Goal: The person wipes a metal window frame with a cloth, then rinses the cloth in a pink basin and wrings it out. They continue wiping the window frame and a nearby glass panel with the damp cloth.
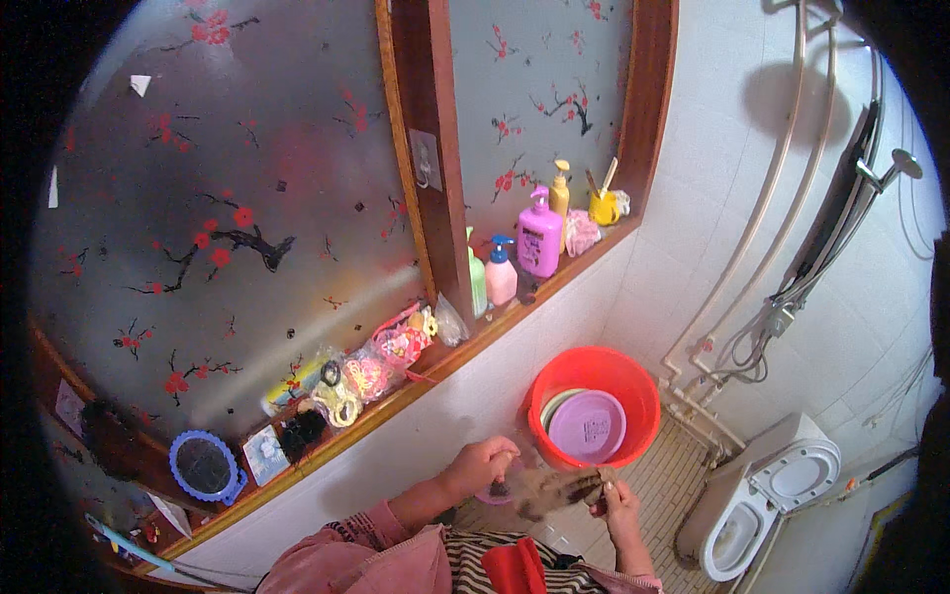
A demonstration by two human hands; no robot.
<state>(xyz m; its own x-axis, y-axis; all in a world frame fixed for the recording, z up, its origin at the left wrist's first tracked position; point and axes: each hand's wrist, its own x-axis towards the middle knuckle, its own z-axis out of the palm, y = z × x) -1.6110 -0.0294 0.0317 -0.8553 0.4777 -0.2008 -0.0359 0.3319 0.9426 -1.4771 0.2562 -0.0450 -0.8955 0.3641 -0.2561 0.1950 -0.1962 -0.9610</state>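
My right hand (620,510) is closed on one end of a wispy brown, partly see-through piece (549,497) that looks like hair or thin mesh; its kind is unclear. That piece stretches across toward my left hand (482,465), whose fingers are pinched together. Whatever sits in the left fingers, if anything, is too small and blurred to make out. Just below the left hand shows the edge of a small pinkish-purple object (492,494), mostly hidden. Beyond both hands stands a red tub (643,391) with a purple basin (594,428) inside it.
A ledge (381,428) along the left wall carries pump bottles (538,236), a yellow cup (605,207), bagged hair ties (366,378) and a blue-framed mirror (206,465). To the right are a toilet (737,530) with its lid up, wall pipes (757,223) and a shower head (903,164).
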